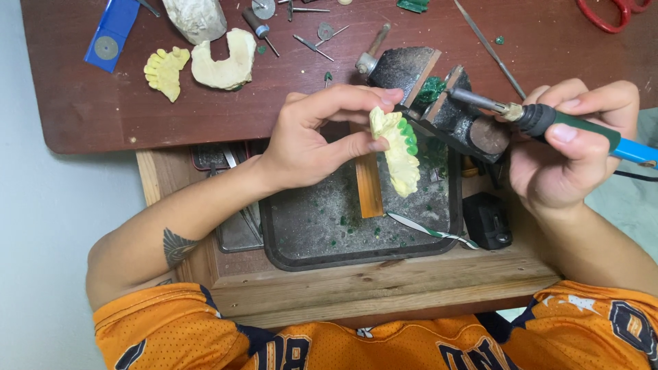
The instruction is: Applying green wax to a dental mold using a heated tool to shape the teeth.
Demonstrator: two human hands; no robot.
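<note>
Below your hands lies a dark tray (322, 247), its rim just under your left wrist, with open floor showing between your forearms. Your left hand (308, 140) pinches a yellow dental cast (397, 154) with green wax teeth between thumb and fingers, while your right hand (572, 147) grips a blue-handled wax tool (548, 122), its tip just right of the cast and hard to make out against a dark block (439, 103). Beyond your left hand two more casts (205, 62) lie well apart; red scissors (610, 14) are cut off at the top edge.

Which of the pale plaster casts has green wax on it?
The cast held in the left hand; the two casts on the table look plain.
</note>
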